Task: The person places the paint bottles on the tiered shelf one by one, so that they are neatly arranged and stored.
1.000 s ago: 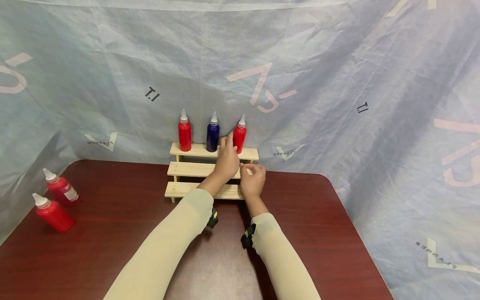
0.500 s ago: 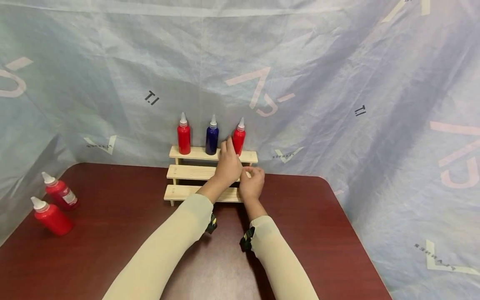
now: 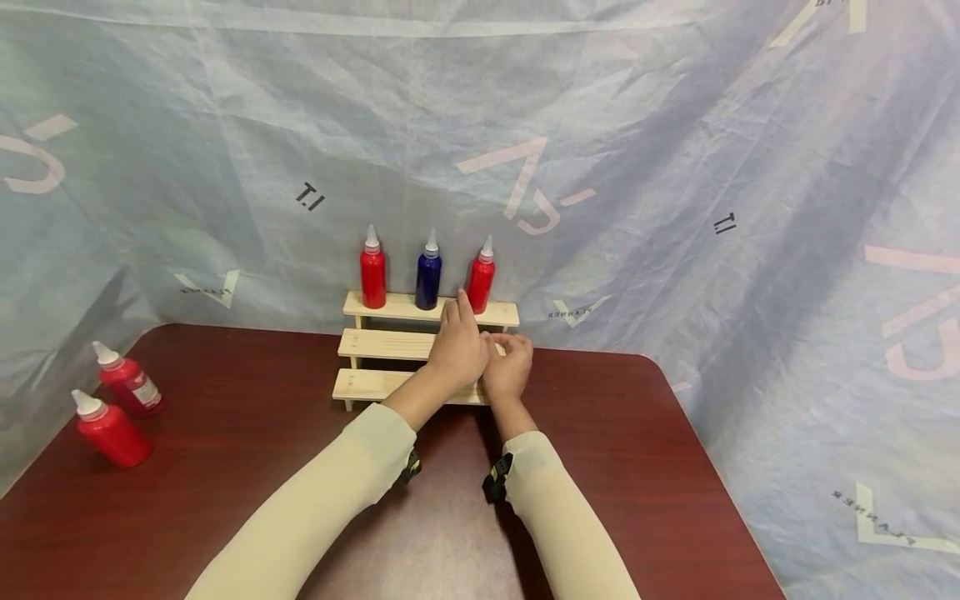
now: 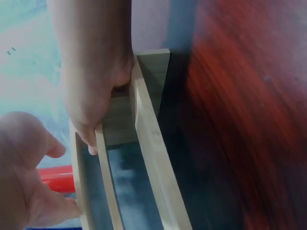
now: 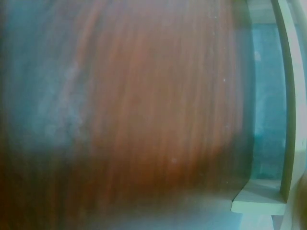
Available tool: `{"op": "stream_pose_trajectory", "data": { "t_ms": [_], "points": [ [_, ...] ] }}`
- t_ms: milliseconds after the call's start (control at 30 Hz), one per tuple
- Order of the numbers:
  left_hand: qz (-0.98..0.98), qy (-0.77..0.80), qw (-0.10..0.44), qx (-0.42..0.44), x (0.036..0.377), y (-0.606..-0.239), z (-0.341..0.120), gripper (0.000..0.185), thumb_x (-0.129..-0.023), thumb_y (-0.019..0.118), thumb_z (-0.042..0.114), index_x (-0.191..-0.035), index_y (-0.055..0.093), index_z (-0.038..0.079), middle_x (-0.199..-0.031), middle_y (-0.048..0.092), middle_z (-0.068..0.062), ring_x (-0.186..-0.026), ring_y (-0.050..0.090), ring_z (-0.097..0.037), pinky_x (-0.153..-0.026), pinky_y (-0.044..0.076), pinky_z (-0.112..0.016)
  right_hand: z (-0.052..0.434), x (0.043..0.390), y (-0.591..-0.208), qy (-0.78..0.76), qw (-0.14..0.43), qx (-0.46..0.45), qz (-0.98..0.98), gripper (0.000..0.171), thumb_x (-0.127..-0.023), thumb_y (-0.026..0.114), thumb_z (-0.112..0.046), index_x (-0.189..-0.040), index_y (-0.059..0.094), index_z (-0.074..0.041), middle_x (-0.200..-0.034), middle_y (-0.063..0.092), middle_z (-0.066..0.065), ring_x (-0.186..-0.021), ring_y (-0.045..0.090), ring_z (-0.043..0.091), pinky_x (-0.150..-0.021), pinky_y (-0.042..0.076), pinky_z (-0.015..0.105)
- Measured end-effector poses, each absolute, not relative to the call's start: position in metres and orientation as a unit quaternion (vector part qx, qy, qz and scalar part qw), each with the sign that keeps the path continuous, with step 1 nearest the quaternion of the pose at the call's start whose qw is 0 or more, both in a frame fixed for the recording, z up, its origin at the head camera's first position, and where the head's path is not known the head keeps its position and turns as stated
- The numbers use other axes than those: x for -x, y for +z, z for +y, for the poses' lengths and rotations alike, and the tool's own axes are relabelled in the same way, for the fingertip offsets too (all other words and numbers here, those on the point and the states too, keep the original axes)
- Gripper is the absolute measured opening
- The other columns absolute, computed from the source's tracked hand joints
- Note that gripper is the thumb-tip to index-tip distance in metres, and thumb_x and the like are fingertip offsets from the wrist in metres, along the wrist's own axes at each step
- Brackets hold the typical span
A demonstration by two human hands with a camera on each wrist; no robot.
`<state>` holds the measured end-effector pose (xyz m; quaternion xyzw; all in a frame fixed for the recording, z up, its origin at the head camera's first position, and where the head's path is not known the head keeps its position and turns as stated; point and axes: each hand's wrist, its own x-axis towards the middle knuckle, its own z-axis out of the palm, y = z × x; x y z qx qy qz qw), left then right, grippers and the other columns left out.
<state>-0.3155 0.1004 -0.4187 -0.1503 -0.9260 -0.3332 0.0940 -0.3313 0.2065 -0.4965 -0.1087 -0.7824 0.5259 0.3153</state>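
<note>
Red bottle, far right of the top row: upright on the top board of the wooden rack, white nozzle up. Left hand at its 7 o'clock, fingers mostly straight, index pointing up beside the bottle's lower body. Left wrist view: thumb and fingers apart with a clear gap, red body visible past them; nothing held. Contact with the bottle: can't tell.

Right hand at the bottle's 5 to 6 o'clock, fingers curled, narrow grip on the right end of the rack's middle board. Left wrist view agrees, a fingertip showing past the board edge. The two hands overlap in the head view; can't tell if they touch.

Same top board, 9 o'clock of that bottle: blue bottle, upright, then another red bottle farther along, also upright.

Rack sits on the dark red table. Well apart at 8 o'clock: labelled red bottle and plain red bottle, close together, nozzles toward 11.

Pale sleeves, dark strapped units at the wrists. Printed grey-blue sheet at 12. Right wrist view: blurred, mostly tabletop, rack at 3.
</note>
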Motion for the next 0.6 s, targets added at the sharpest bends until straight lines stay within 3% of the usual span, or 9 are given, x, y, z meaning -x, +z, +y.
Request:
{"op": "stream_pose_trajectory", "data": {
  "t_ms": [300,600],
  "points": [
    [-0.953,-0.225,0.039,0.200,0.301,-0.425,0.084,0.080,-0.106,0.057,0.021,-0.162,0.014,-0.015,-0.171,0.019,-0.035,-0.164,0.014,-0.046,-0.136,0.016,-0.049,0.206,0.332,-0.497,0.539,0.294,0.119,-0.780,0.019,-0.094,0.080,-0.019,-0.093,0.081,0.000,-0.114,0.059,0.017,-0.115,0.058,0.033,-0.108,0.050,0.049],
    [-0.952,-0.195,-0.015,0.237,0.288,-0.423,0.062,0.087,-0.106,0.061,0.030,-0.167,0.011,-0.005,-0.177,0.008,-0.027,-0.167,0.005,-0.041,-0.136,0.015,-0.048,0.204,0.331,-0.494,0.539,0.285,0.124,-0.783,0.020,-0.096,0.079,-0.020,-0.095,0.081,-0.001,-0.118,0.058,0.018,-0.120,0.058,0.034,-0.110,0.049,0.048]
  ]
}}
